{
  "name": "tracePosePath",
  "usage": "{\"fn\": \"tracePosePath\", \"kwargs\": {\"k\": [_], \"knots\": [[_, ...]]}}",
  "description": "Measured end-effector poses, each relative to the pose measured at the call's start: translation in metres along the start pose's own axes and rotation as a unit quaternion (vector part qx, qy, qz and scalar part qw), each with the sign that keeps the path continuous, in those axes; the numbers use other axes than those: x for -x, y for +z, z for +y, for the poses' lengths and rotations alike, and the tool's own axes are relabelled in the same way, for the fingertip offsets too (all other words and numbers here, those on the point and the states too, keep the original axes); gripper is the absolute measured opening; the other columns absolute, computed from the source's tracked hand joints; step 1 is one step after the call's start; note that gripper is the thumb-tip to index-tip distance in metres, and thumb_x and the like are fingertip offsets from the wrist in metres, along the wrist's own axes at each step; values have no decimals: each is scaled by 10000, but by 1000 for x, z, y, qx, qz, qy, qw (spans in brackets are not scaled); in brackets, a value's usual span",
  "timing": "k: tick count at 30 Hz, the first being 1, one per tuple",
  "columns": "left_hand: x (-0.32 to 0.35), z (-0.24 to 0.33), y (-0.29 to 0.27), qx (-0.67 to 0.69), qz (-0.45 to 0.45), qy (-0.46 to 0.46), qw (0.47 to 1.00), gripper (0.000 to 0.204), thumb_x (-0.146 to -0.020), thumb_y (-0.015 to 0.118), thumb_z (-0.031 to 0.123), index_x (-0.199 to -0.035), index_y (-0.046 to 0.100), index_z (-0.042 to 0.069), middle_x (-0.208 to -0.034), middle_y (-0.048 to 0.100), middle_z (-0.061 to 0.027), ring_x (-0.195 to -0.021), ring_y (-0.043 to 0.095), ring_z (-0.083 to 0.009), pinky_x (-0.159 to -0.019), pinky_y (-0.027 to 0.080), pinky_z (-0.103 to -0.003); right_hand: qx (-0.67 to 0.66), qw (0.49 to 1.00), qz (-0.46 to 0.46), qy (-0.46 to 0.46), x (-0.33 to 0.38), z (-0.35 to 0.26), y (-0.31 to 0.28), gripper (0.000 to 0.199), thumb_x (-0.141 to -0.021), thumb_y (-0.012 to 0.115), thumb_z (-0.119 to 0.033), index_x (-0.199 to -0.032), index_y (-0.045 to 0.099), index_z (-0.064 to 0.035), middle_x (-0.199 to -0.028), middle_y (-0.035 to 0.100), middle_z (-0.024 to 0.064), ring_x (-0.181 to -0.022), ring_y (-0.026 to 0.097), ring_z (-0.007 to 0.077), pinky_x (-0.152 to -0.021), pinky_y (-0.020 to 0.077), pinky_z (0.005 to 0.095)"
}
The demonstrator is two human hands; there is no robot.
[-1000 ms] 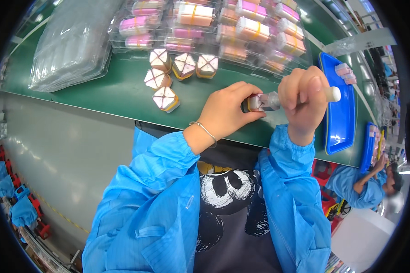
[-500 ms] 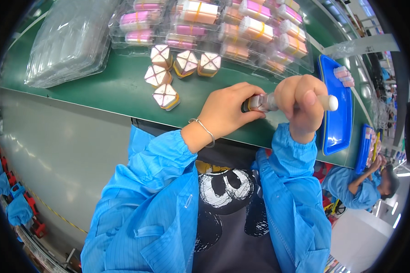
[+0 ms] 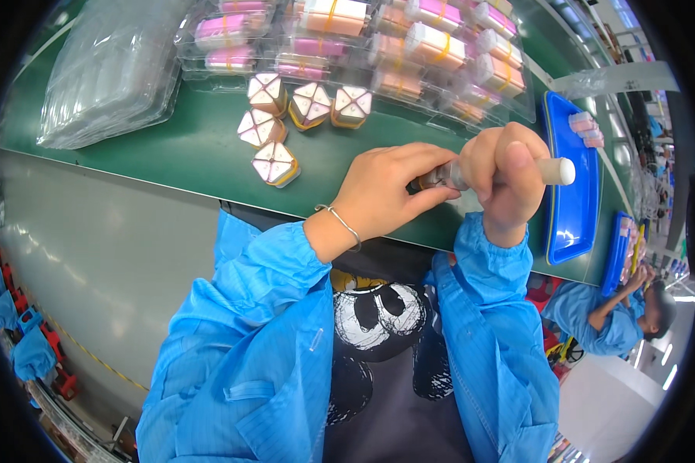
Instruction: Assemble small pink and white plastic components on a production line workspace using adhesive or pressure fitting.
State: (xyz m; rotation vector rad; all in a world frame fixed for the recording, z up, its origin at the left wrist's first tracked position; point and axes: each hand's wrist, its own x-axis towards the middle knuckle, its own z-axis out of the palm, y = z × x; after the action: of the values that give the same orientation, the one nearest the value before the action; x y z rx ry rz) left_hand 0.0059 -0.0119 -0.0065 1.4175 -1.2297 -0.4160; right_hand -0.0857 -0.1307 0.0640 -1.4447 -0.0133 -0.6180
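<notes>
My left hand (image 3: 382,185) is closed round a small bundle (image 3: 426,180) on the green worktable, its thumb and fingers mostly hiding it. My right hand (image 3: 508,174) grips a rod-like tool with a pale, round-ended handle (image 3: 557,171) sticking out of the fist. The tool's clear lower part (image 3: 453,174) meets the bundle between my left thumb and fingers. Left of my hands stand several upright bundles (image 3: 274,163) of wedge-shaped pieces with white triangular ends, held by yellow bands.
Clear plastic trays (image 3: 428,100) with banded pink, peach and white bundles line the back. Stacked empty clear trays (image 3: 104,85) stand at the far left. A blue tray (image 3: 570,231) lies at right, holding a few pieces. Beyond, another person (image 3: 606,312) in blue works.
The tool's clear end and my right fist have come slightly closer to the bundle, and my left fingers now cover more of it. The whole view has shifted slightly.
</notes>
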Motion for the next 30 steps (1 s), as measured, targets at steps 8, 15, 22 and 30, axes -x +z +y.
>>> {"fn": "tracePosePath", "kwargs": {"k": [8,15,22,30], "knots": [[1,0,2,21,13,0,1000,348,-771,741,244,-1045,650,50,-946,667,-102,-753,647,-253,-658,518,-319,-7,1000,8,17,-1,1,1,332,-939,498,-185,-641,389,-88,-477,434,25,-418,316,59,-387,233,242],[-2,-3,3,-8,23,57,998,342,-776,731,221,-1055,640,46,-943,666,-104,-772,643,-259,-726,502,-342,-1,999,22,26,-1,2,2,326,-940,498,-173,-643,396,-84,-469,429,14,-419,322,56,-389,237,237],[0,-2,2,-11,28,62,998,337,-772,728,219,-1049,638,49,-928,668,-95,-722,640,-240,-717,497,-341,2,999,29,22,2,5,3,324,-939,494,-163,-642,393,-81,-464,429,22,-409,317,61,-386,248,242],[0,0,-1,-20,-18,9,1000,482,-780,723,291,-1175,568,63,-999,659,-101,-877,625,-292,-837,471,-378,6,1000,15,-20,2,4,-6,326,-953,455,-248,-671,389,-97,-487,425,36,-399,315,94,-387,259,267]]}}
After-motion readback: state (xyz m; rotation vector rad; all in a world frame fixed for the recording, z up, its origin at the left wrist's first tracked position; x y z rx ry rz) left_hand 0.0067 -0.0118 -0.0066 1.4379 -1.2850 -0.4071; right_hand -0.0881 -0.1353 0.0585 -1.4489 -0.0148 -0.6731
